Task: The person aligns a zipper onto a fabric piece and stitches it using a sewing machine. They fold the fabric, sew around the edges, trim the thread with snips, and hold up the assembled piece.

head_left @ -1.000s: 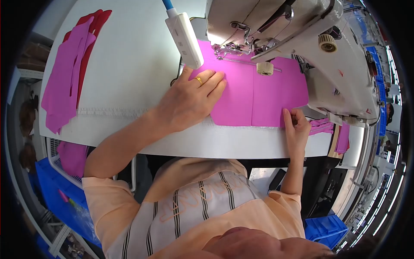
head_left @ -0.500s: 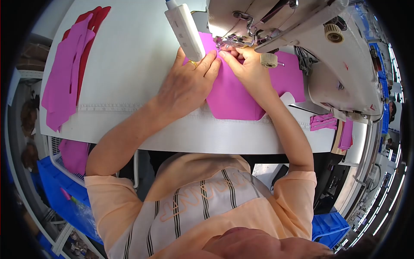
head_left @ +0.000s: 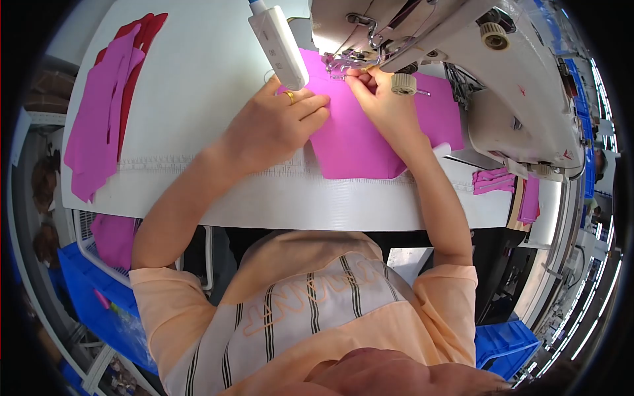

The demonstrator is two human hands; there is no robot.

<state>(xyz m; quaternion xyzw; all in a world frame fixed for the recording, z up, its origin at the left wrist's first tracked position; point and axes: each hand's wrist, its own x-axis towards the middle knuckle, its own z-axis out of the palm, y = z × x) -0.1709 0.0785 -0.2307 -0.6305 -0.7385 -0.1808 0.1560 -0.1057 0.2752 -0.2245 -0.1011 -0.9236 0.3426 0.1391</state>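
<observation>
A pink fabric piece [head_left: 360, 145] lies on the sewing machine bed, its far part under the presser foot area [head_left: 338, 69]. My left hand [head_left: 281, 122] rests palm down at the fabric's left edge, fingers stretched toward the needle area and partly behind a white handheld-looking device [head_left: 279, 49]. Close to the presser foot, my right hand [head_left: 386, 109] has thumb and forefinger pinched together on the pink fabric. The exact spot between those fingertips is partly hidden by the machine head [head_left: 370, 33].
Pink cut pieces [head_left: 99, 112] and red pieces [head_left: 150, 33] lie on the left of the white table [head_left: 198, 125]. Small pink strips [head_left: 494, 181] sit at the right edge. Below left stand a white basket [head_left: 86, 241] and a blue bin [head_left: 92, 290]; another blue bin [head_left: 505, 346] is lower right.
My left hand has slid left and slightly down, away from the presser foot. My right hand stays near the foot, its thumb shifted a little right and up.
</observation>
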